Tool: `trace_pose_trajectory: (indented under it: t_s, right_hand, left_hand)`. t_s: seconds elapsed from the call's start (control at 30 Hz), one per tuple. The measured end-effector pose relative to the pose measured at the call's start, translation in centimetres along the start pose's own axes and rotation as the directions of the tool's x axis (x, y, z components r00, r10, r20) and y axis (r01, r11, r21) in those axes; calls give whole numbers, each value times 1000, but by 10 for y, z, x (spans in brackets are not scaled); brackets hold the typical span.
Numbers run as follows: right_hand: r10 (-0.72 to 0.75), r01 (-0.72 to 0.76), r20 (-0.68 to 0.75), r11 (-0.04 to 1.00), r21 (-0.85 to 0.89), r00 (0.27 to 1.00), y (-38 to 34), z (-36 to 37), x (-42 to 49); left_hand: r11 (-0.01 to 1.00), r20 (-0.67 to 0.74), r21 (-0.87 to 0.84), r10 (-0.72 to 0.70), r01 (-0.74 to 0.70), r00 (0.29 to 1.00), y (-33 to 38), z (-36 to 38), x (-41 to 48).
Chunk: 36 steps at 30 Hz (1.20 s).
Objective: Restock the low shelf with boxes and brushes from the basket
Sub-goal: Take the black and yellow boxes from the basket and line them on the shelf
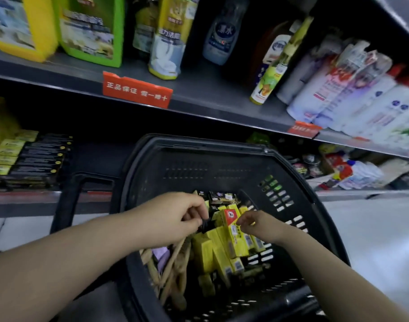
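A black plastic basket point(222, 159) stands in front of the low shelf point(24, 198). Inside lie several yellow boxes point(205, 252), wooden-handled brushes point(173, 263) and a few dark packets point(223, 197). My left hand point(175, 217) reaches into the basket and pinches a small black item, seemingly a brush's end, at its fingertips. My right hand point(259, 225) reaches in from the right and its fingers pinch the upper edge of a yellow box with a red label point(233, 228). On the low shelf's left side sit stacked yellow and black boxes point(31, 156).
The upper shelf point(198, 94) carries cleaner bottles and white spray cans, with red price tags point(137, 91) on its edge. More goods crowd the low shelf at the right point(352, 170). Pale floor point(373, 228) lies to the right of the basket.
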State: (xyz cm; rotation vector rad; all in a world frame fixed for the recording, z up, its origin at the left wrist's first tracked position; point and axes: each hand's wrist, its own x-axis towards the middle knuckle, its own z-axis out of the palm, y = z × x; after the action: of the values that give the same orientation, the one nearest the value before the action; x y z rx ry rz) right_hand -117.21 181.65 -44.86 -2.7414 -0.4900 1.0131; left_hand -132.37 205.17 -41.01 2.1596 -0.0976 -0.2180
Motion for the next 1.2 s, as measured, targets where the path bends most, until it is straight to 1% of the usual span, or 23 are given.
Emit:
trace_pose_trajectory:
  t_s: [0.07,0.13,0.2,0.27,0.33,0.4,0.47,0.6,0.67,0.7,0.73,0.77,0.8,0.83,0.87,0.9,0.93,0.97,1.03,1.1,1.13,1.2]
  right_hand:
    - [34,-30,29,993,-118,999,8,5,14]
    - [13,-6,27,972,-236,1000,6,11,34]
    - [-39,35,-6,936,-349,999,-2,19,57]
    - [-141,102,-57,894,-437,988,-15,27,80]
    - [-256,174,-115,863,-474,960,-30,36,103]
    - [-311,202,-150,846,-493,938,-43,45,121]
    - [-313,188,-155,826,-531,937,-49,55,134]
    - [-304,125,-238,818,-561,923,-44,71,142]
    - [-322,142,-193,777,-614,927,-42,64,138]
    - [-327,164,-167,777,-608,930,-41,56,134]
    - [-332,191,-147,793,-579,932,-42,44,128]
    - [-346,226,-142,822,-523,928,-43,31,120]
    - [-362,266,-154,861,-433,919,-45,18,109]
    - [-373,311,-181,902,-298,910,-46,7,97]
    - [-371,352,-201,927,-126,907,-48,-1,84]
    - [-366,385,-200,921,61,909,-49,-6,69]
    - [-369,404,-184,889,215,911,-50,-8,56]
    - [-380,416,-170,853,315,909,-52,-7,45]
    - [-420,440,-149,785,437,895,-55,-1,29]
    - [-489,462,-89,727,508,868,-61,5,21]
    - [-533,462,-17,717,521,846,-64,7,18]
    - [-603,444,183,730,520,777,-67,9,19]
  left_hand:
    - [999,-29,0,-47,47,998,-2,1,8]
    - [996,-63,-31,-89,87,994,-2,3,17]
    - [991,-73,-66,-123,118,990,-4,4,24]
    - [978,-76,-123,-181,171,981,-8,4,30]
    - [951,-77,-188,-265,247,961,-15,3,33]
    - [918,-63,-243,-337,313,939,-20,5,36]
    - [893,-38,-279,-378,353,925,-21,7,38]
    - [839,5,-339,-450,425,893,-23,15,47]
    - [814,-5,-357,-491,457,871,-26,19,51]
    - [798,-11,-372,-515,474,857,-27,20,53]
    - [775,-12,-395,-542,494,841,-27,20,54]
    - [734,2,-455,-565,504,825,-30,21,56]
    - [670,34,-526,-598,523,801,-29,20,57]
    - [597,82,-597,-618,536,782,-28,20,59]
    - [520,133,-657,-633,547,762,-24,19,60]
    - [469,163,-689,-642,553,749,-25,20,61]
    - [423,181,-719,-652,551,736,-25,20,62]
    - [400,183,-737,-658,545,731,-25,20,62]
    - [335,204,-780,-663,529,720,-26,20,64]
    - [294,212,-808,-663,511,718,-27,19,66]
    - [276,205,-824,-669,495,714,-27,20,67]
    - [282,157,-839,-694,465,703,-29,21,68]
